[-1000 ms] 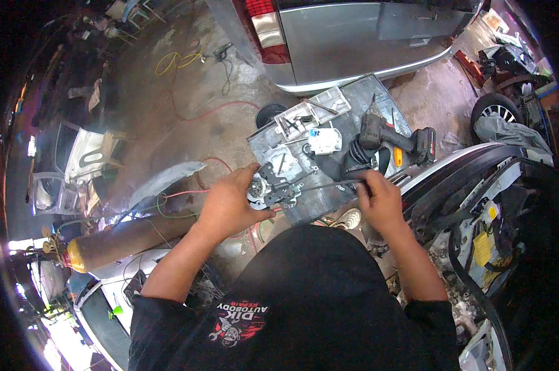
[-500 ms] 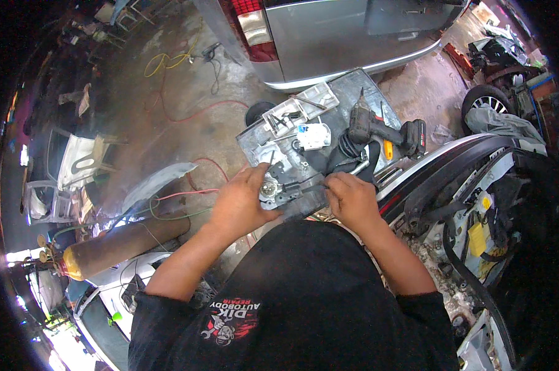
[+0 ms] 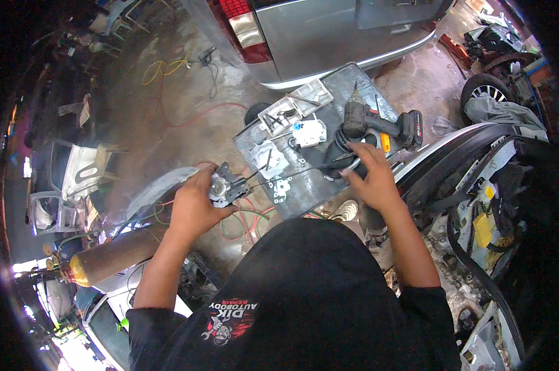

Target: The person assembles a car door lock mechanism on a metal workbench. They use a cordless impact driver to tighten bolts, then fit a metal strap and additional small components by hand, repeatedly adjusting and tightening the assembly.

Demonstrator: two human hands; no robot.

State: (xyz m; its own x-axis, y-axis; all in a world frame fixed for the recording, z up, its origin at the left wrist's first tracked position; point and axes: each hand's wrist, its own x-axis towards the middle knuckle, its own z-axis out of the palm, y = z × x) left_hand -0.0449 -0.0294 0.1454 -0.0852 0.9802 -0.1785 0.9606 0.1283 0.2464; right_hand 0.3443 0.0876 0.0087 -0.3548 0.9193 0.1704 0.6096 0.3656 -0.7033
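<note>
My left hand (image 3: 196, 204) is closed around a metal latch-like mechanism (image 3: 222, 187) with black plastic parts, held just off the table's left edge. A thin dark cable (image 3: 292, 177) runs from it to the right, over the table. My right hand (image 3: 376, 177) hovers at the table's right side with thumb and fingers apart. A silver tool handle (image 3: 353, 164) shows in the gap between them; whether they touch it is unclear. The cable's far end is lost against black items beside that hand. White gasket-like pieces (image 3: 280, 188) lie under the cable.
On the grey table (image 3: 310, 198) are a cordless impact driver (image 3: 369, 119), a divided parts tray (image 3: 295, 108) and a white-and-blue part (image 3: 310, 133). A silver vehicle (image 3: 329, 37) stands beyond. Car body panels (image 3: 477, 179) crowd the right. A gas cylinder (image 3: 115, 253) lies left; hoses cross the floor.
My left hand has carried the mechanism leftward, off the table, showing more cable. My right hand has moved up and right, its fingers now spread from their earlier pinch.
</note>
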